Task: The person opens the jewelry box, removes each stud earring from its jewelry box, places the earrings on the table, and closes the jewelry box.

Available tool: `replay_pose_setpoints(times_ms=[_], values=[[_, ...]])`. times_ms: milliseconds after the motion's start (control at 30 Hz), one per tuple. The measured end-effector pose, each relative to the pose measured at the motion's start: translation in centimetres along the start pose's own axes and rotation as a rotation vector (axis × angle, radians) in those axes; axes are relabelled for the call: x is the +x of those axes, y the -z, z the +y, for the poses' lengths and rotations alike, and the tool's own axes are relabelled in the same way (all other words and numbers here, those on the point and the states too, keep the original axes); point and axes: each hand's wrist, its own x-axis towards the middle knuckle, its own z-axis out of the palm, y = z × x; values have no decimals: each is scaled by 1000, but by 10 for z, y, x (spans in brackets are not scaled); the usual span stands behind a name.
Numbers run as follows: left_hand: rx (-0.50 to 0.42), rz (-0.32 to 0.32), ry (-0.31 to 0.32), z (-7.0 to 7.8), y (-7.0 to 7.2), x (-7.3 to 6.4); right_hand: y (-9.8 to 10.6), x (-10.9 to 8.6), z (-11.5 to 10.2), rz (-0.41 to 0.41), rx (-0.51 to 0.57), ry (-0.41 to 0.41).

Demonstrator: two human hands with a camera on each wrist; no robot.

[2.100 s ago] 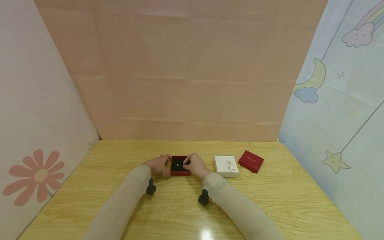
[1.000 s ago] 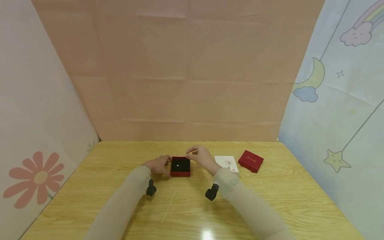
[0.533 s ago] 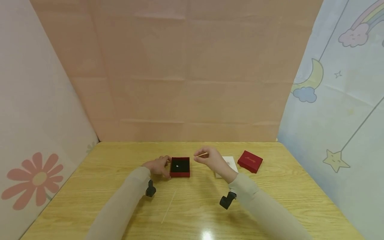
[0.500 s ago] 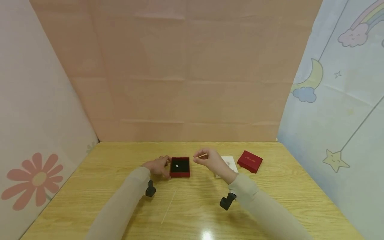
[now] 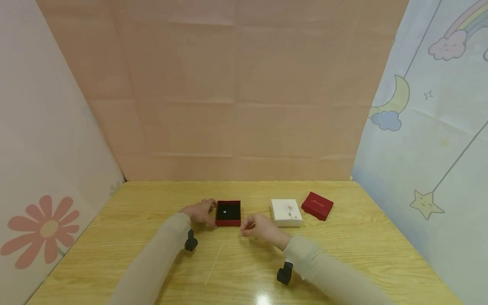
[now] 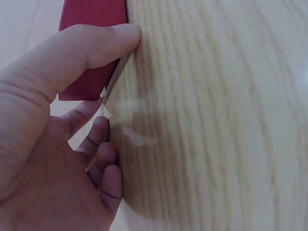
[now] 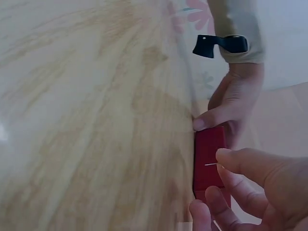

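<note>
A shallow, square red box [image 5: 228, 223], open at the top and fitted with a black padded insert [image 5: 234, 211], sits on the pale yellow wood-grain table [image 5: 354, 258]; a tiny silver star-shaped ornament [image 5: 224, 212] lies on the left part of that insert. The left hand [image 5: 198, 212] holds the left side of the box, its thumb at the near corner and its forefinger toward the far one, the other fingers curling loosely beside it; the right hand [image 5: 263, 228] is just beyond the near right corner of the box, apart from it, its thumb and forefinger pinched together on a thin, pale, pin-like piece [image 7: 211, 164], whose short shaft shows against the red in the right wrist view; whatever else the fingertips cover, I cannot tell.

To the right of the box is a square white box [image 5: 286, 212] printed with a flower on a stem; just beside it, turned at an angle, lies a dark red rectangular lid or box [image 5: 317, 205] with gold lettering. A thin pale line [image 5: 213, 264] crosses the wood in front; beige sleeves [image 5: 156, 250] cover both arms, and a black device [image 5: 191, 243] is worn at each wrist.
</note>
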Motion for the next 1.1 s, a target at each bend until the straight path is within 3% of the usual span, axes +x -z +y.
replay_pose_setpoints(times_ms=[1100], values=[[-7, 8, -2, 2, 0, 0, -11, 4, 8, -4, -75, 50]])
